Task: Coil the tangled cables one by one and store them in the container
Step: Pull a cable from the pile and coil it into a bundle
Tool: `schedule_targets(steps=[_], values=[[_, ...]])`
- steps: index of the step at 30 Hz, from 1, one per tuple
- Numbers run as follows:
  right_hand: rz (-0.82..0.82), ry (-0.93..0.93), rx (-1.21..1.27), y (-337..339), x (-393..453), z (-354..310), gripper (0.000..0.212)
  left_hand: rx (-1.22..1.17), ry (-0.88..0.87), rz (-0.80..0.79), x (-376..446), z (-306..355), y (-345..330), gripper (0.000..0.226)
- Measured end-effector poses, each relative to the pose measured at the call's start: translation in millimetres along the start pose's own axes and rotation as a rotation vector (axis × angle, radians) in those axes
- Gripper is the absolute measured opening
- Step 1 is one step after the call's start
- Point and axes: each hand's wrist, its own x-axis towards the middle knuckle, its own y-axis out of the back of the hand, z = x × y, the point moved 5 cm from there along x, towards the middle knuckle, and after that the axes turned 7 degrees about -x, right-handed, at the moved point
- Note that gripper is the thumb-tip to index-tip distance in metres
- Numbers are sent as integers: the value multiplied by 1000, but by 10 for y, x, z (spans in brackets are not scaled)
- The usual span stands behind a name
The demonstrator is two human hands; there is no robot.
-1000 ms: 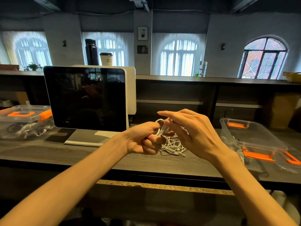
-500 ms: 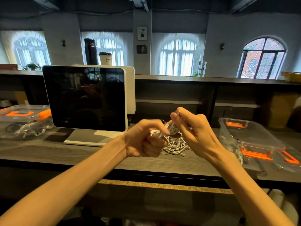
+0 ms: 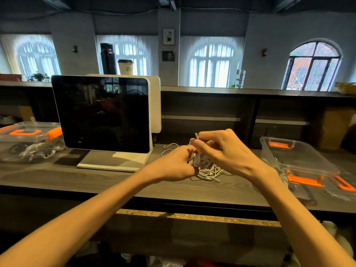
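Left hand (image 3: 176, 164): fingers curled round a small bundle of white cable (image 3: 196, 159), held just above the counter (image 3: 119, 185). Judged purpose: to anchor the loops already made so they do not spring loose.

Right hand (image 3: 223, 149): fingers bent, pinching the same cable near its free end, whose tip pokes up above the index finger. Judged purpose: to feed or wrap the loose end round the bundle. The two hands are touching or nearly so; exactly where each finger presses cannot be told.

Pile (image 3: 209, 171): tangled white cables lying on the counter directly under and just behind the hands, one strand looping off to the left. Kept close, likely so that the next cable is at hand. Whether the held cable is fully free of the pile cannot be told.

Tub (image 3: 300, 160): clear plastic, open, orange clips, on the counter to the right, near the right forearm. Some cable shows at its near wall. Judged to be the container for finished coils, set within easy reach.

Lid (image 3: 342, 186): clear with orange handle, lying beside the tub at the counter's right end, off so coils can go straight in.

Second tub (image 3: 28, 143): closed, orange clips, far left, cables inside.

Screen (image 3: 102, 114): dark, on a white stand, between the second tub and the pile.

Stage, as a judgement: one cable mid-coil, many left.
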Motion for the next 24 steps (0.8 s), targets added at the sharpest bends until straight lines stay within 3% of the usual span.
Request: schedule_targets(steps=[3,7,13,18,24], values=[[-137,-135,44,-43,44,88,31,209,-52,88,33,-81,-29,31],[-265,-306,156,-76,18,185,26,190,-119,129,14,-127,-77,36],[-242,-436,463,-67,-74,184,31,-147,-106,13,-6,-13,-128,47],[-147,-452,500,-56,-86,223,41,-414,-66,-94,-39,42,-176,49],[-100,-392,495,-6,-113,162,31,-570,7,-171,-16,11,-170,31]])
